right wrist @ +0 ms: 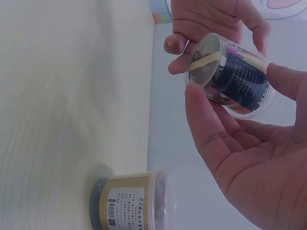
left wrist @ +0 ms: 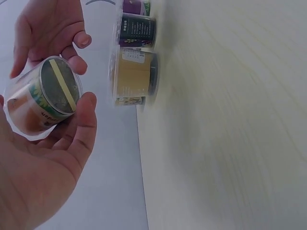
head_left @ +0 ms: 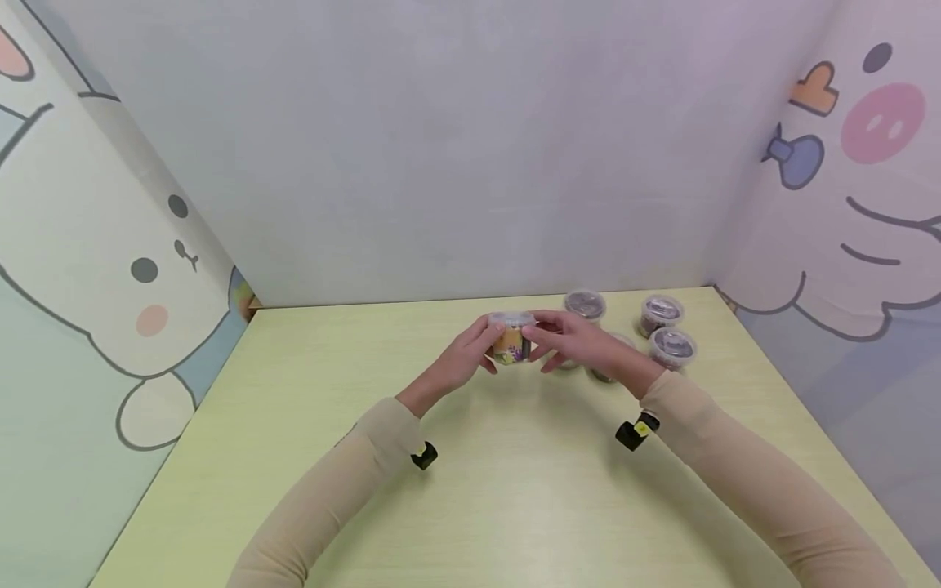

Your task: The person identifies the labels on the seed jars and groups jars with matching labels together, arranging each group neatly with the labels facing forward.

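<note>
Both hands hold one small round jar with a clear lid and a colourful label, lifted just above the pale yellow-green table near its far middle. My left hand grips it from the left and my right hand from the right. In the left wrist view the jar shows its dark bottom with a yellow strip, the left thumb curled under it. In the right wrist view the jar lies between the right thumb and fingers, with the left hand behind it.
Several similar lidded jars stand at the far right of the table: one behind the hands, two more to the right, others partly hidden by my right wrist. Cartoon-printed walls close in on the left, back and right.
</note>
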Action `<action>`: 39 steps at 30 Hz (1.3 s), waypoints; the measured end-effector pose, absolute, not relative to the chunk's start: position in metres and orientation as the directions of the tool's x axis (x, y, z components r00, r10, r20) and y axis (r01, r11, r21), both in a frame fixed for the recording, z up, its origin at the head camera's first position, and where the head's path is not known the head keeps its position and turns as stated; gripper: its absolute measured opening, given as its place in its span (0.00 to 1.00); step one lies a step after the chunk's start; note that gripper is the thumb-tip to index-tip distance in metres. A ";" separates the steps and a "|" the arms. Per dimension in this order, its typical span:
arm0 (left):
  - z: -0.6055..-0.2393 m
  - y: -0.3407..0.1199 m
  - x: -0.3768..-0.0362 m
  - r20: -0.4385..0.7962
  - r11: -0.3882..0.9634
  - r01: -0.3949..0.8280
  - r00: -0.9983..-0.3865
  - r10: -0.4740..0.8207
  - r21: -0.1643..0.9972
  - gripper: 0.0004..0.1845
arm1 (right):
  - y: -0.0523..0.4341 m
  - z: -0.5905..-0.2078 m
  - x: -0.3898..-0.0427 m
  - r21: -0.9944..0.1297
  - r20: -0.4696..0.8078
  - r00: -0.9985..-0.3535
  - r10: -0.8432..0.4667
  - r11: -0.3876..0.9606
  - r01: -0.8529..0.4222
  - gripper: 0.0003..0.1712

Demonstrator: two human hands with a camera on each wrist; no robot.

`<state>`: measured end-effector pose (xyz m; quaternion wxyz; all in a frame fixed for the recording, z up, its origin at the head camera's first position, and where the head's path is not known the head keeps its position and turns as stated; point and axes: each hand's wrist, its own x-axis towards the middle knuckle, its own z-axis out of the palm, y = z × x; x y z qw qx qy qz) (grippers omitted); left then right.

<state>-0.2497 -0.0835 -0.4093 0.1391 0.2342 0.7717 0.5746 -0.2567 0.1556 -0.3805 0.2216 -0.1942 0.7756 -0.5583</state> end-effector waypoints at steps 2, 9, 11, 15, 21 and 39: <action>-0.409 -0.083 -0.250 0.053 0.227 0.198 -0.851 0.522 0.954 0.28 | 0.156 -0.380 -0.257 -0.953 -0.131 -0.828 -0.545 0.300 -0.047 0.37; -0.409 -0.082 -0.248 0.049 0.230 0.193 -0.856 0.515 0.954 0.29 | 0.156 -0.383 -0.258 -0.957 -0.129 -0.838 -0.531 0.289 -0.036 0.35; -0.409 -0.082 -0.248 0.051 0.233 0.195 -0.859 0.509 0.953 0.29 | 0.156 -0.383 -0.258 -0.959 -0.126 -0.839 -0.529 0.283 -0.034 0.35; -0.410 -0.083 -0.249 0.058 0.231 0.197 -0.864 0.500 0.953 0.29 | 0.157 -0.382 -0.256 -0.960 -0.129 -0.843 -0.522 0.279 -0.025 0.36; -0.412 -0.084 -0.251 0.065 0.215 0.194 -0.867 0.494 0.957 0.27 | 0.156 -0.380 -0.253 -0.964 -0.131 -0.847 -0.516 0.264 -0.011 0.38; -0.411 -0.085 -0.251 0.095 0.184 0.200 -0.883 0.460 0.963 0.27 | 0.158 -0.379 -0.252 -0.986 -0.138 -0.803 -0.580 0.161 0.053 0.37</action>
